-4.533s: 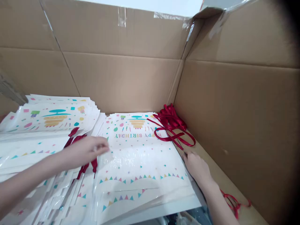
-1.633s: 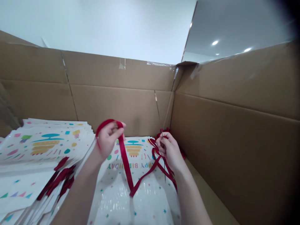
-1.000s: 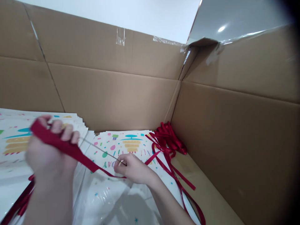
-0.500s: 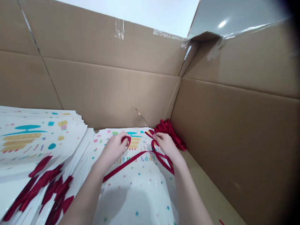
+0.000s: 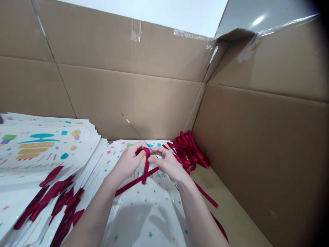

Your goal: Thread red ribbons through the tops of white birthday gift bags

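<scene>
My left hand [image 5: 130,161] pinches a dark red ribbon [image 5: 146,171]; its end hangs down past the fingers. Close beside it, my right hand [image 5: 168,164] holds a long thin dark rod [image 5: 136,131] between fingers and thumb. The rod slants up to the left, with a pale band near its tip. Both hands are over a white birthday bag [image 5: 144,219] printed with a cake, lettering and small stars. A length of the ribbon runs across the bag below my hands. Whether the ribbon touches the rod I cannot tell.
To the left lies a thick stack of similar printed bags [image 5: 38,147] with red ribbon bows [image 5: 48,199]. A heap of red ribbons [image 5: 192,151] lies in the far right corner. Tall cardboard walls [image 5: 257,137] stand behind and to the right. Loose ribbon lies near my right forearm.
My right hand has moved left with the rod, close to my left hand. The ribbon end now hangs down from my left fingers. The ribbon loops by my right hand have gone from there.
</scene>
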The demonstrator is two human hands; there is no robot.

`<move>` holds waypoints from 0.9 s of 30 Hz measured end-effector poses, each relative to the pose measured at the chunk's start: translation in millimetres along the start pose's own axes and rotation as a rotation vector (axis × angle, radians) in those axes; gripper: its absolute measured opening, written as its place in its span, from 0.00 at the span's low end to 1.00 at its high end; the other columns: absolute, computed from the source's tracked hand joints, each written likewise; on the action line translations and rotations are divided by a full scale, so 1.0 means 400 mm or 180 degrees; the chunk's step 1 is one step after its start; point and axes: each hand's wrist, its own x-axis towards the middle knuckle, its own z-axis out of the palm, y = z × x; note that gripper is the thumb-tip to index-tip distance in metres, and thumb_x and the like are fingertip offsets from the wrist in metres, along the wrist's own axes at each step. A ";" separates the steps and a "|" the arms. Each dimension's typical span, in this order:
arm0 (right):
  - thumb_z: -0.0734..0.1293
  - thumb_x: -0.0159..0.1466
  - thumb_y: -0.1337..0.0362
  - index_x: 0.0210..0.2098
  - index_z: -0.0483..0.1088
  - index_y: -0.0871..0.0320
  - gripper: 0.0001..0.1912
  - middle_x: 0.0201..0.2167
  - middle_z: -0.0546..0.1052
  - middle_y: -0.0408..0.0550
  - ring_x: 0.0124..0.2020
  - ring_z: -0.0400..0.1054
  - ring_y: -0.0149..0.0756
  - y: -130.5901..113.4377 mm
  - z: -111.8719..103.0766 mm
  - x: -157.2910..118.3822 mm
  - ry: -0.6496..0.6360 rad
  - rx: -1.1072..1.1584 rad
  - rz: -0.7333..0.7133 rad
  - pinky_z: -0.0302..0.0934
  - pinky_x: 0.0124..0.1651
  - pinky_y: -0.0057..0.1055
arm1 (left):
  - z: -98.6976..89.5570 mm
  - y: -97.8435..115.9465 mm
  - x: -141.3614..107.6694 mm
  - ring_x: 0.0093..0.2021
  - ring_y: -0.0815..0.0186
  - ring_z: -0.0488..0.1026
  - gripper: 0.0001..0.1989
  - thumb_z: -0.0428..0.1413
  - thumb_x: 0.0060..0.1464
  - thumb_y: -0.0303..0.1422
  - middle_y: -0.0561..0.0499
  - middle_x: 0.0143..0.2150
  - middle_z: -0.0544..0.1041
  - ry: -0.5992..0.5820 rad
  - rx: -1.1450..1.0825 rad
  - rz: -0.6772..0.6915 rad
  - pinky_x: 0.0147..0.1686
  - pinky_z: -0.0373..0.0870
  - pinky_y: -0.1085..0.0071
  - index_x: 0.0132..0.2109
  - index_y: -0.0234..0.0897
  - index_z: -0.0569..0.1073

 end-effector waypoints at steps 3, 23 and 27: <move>0.75 0.55 0.63 0.36 0.68 0.56 0.14 0.31 0.72 0.39 0.21 0.53 0.22 -0.010 -0.004 -0.006 -0.0041 0.0383 0.0237 0.46 0.22 0.23 | -0.022 -0.012 0.002 0.38 0.65 0.72 0.10 0.50 0.61 0.34 0.53 0.38 0.78 0.0183 0.0159 -0.0059 0.39 0.65 0.71 0.41 0.41 0.75; 0.76 0.56 0.60 0.34 0.65 0.55 0.16 0.26 0.63 0.35 0.18 0.43 0.20 -0.050 -0.072 -0.047 0.0127 0.0494 0.0071 0.38 0.19 0.24 | -0.070 -0.061 -0.001 0.57 0.49 0.71 0.17 0.53 0.60 0.36 0.42 0.56 0.77 0.0251 0.2127 -0.0198 0.54 0.67 0.57 0.55 0.41 0.75; 0.75 0.57 0.59 0.33 0.66 0.55 0.14 0.29 0.67 0.38 0.22 0.53 0.23 -0.047 -0.045 -0.037 0.0117 0.0296 -0.0054 0.48 0.23 0.24 | 0.002 -0.006 -0.018 0.62 0.56 0.68 0.25 0.59 0.59 0.43 0.49 0.63 0.73 -0.0483 0.1117 0.0433 0.59 0.65 0.63 0.62 0.48 0.70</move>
